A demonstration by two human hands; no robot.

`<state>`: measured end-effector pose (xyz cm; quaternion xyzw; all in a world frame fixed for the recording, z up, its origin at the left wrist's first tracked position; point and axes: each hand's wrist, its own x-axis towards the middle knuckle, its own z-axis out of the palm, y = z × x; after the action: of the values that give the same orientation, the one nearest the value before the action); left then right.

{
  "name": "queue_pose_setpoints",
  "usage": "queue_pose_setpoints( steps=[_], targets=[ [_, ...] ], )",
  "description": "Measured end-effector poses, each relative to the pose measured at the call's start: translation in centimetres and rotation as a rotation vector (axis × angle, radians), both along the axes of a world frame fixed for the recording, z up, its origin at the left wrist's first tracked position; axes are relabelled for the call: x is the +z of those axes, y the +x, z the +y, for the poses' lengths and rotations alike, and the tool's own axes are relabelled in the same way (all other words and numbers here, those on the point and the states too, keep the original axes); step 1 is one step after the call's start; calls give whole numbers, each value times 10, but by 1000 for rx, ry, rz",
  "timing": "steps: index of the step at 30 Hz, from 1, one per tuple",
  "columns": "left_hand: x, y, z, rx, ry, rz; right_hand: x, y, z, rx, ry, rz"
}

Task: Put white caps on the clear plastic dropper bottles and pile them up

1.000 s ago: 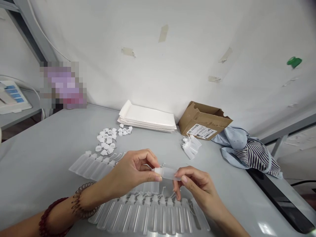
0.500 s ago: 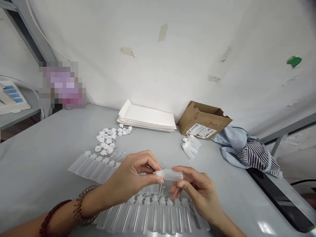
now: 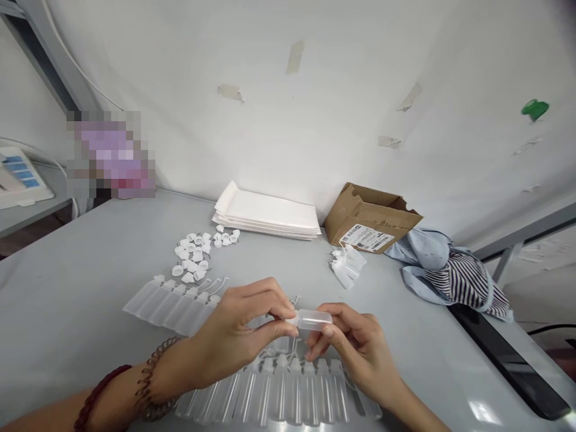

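Note:
A small translucent squeeze bottle (image 3: 314, 320) lies sideways in the air between my hands, above the table. My left hand (image 3: 240, 327) is closed over its white cap end, which the fingers mostly cover. Around the bottle's base, thumb and fingers of my right hand (image 3: 362, 345) are closed. Below my hands a row of clear bottles (image 3: 270, 396) with white tops lies side by side. Another row of frosted bottles (image 3: 166, 306) extends left, partly hidden behind my left hand. Several loose white caps (image 3: 193, 258) are heaped beyond that row.
Against the wall lies a stack of white padded envelopes (image 3: 270, 211), beside an open cardboard box (image 3: 371, 219). A few bottles with needle-like tips (image 3: 348, 267) lie before the box. At right are a blue and striped cloth (image 3: 468, 282) and a long black object (image 3: 508, 363).
My left fingers have shifted slightly right and now cover more of the cap end. My right hand keeps its grip on the bottle's base. The view has shifted a little.

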<state>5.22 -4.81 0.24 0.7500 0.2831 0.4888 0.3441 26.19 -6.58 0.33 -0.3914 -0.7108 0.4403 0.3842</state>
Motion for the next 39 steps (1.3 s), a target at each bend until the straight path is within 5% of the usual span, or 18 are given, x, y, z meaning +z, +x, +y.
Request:
queue_pose_setpoints(
  steps=[6, 10, 14, 21, 29, 39],
  targets=[
    [14, -5, 6, -74, -485, 39, -8, 2, -1, -27, 39, -8],
    [19, -9, 10, -138, -752, 119, -13, 3, -3, -60, 247, -45],
    [21, -9, 11, -259, -808, 168, -13, 2, -3, -88, 439, -121],
    [18, -6, 8, -335, -901, 109, -10, 2, -6, -91, 534, -159],
    [18, -2, 1, -207, -771, 186, -13, 4, -4, -110, 417, -109],
    [-3, -7, -2, -37, 15, 440, -16, 3, -2, -112, 224, -15]
  ],
)
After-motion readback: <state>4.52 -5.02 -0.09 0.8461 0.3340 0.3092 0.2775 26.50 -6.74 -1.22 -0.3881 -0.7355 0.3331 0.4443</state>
